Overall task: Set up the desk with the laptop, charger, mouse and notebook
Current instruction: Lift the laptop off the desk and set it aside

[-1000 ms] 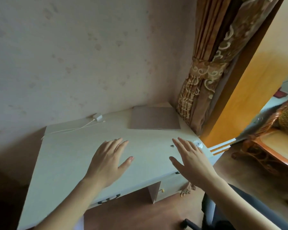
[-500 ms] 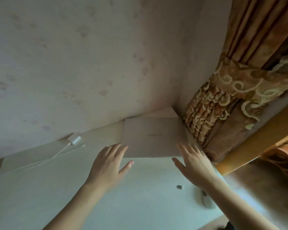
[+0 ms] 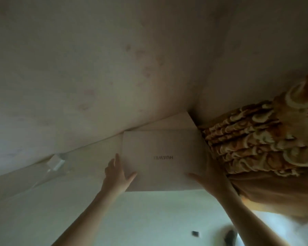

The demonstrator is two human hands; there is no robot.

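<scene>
- The left hand [image 3: 116, 175] reaches forward and grasps the laptop's [image 3: 163, 158] left edge, fingers along the side, thumb spread over the lid near the front corner.
- The right hand [image 3: 209, 180] grips the right edge, thumb laid across the lid; its fingers are hidden beside the curtain [image 3: 260, 139].
- The closed laptop lies between both hands at the desk's [image 3: 149, 219] far right corner.
- The white charger [image 3: 55, 163] sits left of the left hand, by the wall.
- A small dark object [image 3: 195, 233] lies on the desk near the right forearm.
</scene>
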